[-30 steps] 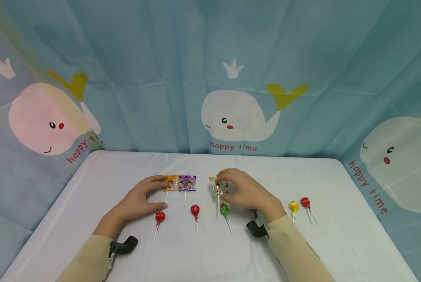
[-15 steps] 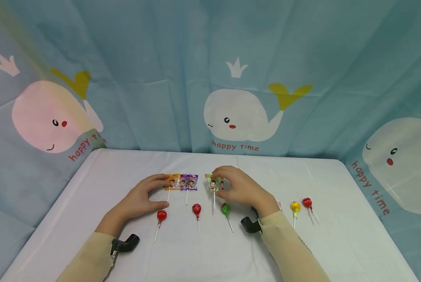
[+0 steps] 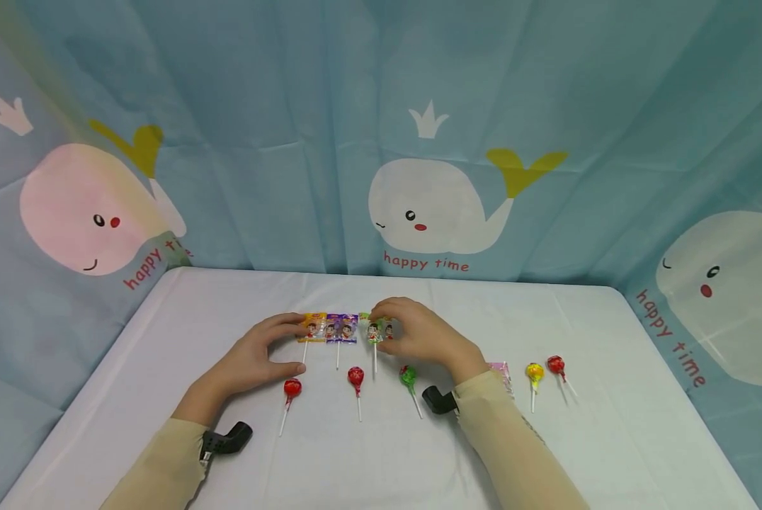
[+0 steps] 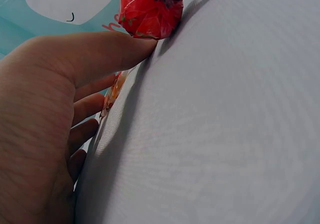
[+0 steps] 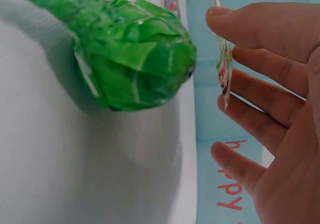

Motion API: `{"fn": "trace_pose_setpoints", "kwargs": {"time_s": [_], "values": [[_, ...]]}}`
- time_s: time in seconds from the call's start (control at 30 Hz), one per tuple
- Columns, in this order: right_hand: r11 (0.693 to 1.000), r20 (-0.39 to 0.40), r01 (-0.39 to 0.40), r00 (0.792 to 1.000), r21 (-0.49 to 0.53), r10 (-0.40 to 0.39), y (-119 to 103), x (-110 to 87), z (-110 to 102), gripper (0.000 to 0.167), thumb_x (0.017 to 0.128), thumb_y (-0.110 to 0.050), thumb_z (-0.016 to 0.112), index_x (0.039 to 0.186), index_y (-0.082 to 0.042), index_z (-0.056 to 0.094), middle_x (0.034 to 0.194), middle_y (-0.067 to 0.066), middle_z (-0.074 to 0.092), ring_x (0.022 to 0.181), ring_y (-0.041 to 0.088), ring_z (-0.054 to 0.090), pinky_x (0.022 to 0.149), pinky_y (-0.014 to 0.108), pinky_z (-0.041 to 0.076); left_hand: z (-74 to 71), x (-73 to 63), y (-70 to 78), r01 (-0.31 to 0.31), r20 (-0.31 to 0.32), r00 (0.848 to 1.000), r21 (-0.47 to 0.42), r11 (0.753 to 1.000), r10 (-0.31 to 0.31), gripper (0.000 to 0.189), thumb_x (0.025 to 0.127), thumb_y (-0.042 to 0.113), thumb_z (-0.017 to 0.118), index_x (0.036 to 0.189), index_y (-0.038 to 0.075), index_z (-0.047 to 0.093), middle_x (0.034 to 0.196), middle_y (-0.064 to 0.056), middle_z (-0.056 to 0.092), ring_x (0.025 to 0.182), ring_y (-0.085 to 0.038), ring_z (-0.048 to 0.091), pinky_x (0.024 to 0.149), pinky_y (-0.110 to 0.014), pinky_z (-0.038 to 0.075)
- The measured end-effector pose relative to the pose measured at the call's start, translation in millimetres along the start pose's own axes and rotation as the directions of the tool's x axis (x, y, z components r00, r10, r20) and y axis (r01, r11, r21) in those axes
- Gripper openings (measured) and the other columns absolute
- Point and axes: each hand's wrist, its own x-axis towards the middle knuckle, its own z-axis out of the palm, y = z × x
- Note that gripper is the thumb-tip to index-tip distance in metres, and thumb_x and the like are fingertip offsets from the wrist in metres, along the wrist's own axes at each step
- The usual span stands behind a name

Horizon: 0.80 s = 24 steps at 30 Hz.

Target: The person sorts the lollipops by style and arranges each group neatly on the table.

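Observation:
My right hand (image 3: 424, 338) pinches a flat lollipop in a green and clear wrapper (image 3: 374, 333), its white stick pointing toward me. In the right wrist view the wrapper (image 5: 224, 76) sits between thumb and fingertips, above the cloth. Just left of it lies a purple-wrapped flat lollipop (image 3: 342, 329), side by side with an orange-wrapped one (image 3: 317, 327). The fingertips of my left hand (image 3: 250, 360) rest at the orange wrapper's left edge, fingers relaxed, with the thumb apart on the cloth near the stick. A round red lollipop (image 3: 292, 388) lies close to that thumb.
On the white-covered table (image 3: 330, 467) lie another red lollipop (image 3: 355, 377) and a green one (image 3: 408, 377). Farther right are a pink wrapper (image 3: 501, 373) partly behind the right sleeve, a yellow lollipop (image 3: 535, 373) and a red one (image 3: 556, 365). A blue whale-print curtain (image 3: 279, 177) surrounds the table.
My right hand has moved left with the green-wrapped lollipop, up close to the purple one. The pink wrapper has come into view behind the right sleeve. My left hand stays in place.

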Motion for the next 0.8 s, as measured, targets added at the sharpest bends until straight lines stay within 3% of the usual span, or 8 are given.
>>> {"fn": "trace_pose_setpoints", "kwargs": {"time_s": [0.47,0.8], "values": [[0.998,0.041,-0.063,0.997,0.009,0.063,4,11.7,11,0.047,0.092,-0.021,0.087,0.136,-0.01,0.073,0.138,0.0,0.07,0.134,0.019,0.06,0.122,0.04,0.043,0.5,-0.3,-2.3,-0.005,-0.007,1.0,-0.007,1.0,0.005,0.06,0.086,0.038,0.095,0.14,0.023,0.073,0.164,-0.004,0.051,0.156,-0.041,0.039,0.123,-0.074,0.03],[0.999,0.038,-0.046,0.998,0.008,0.046,4,15.5,14,0.046,0.091,-0.018,0.088,0.133,-0.008,0.073,0.134,0.001,0.071,0.129,0.02,0.062,0.119,0.042,0.046,1.0,-0.2,-2.2,-0.006,-0.006,1.0,-0.004,1.0,0.006,0.062,0.087,0.04,0.095,0.142,0.024,0.072,0.165,-0.003,0.051,0.156,-0.04,0.039,0.123,-0.073,0.031]]}}
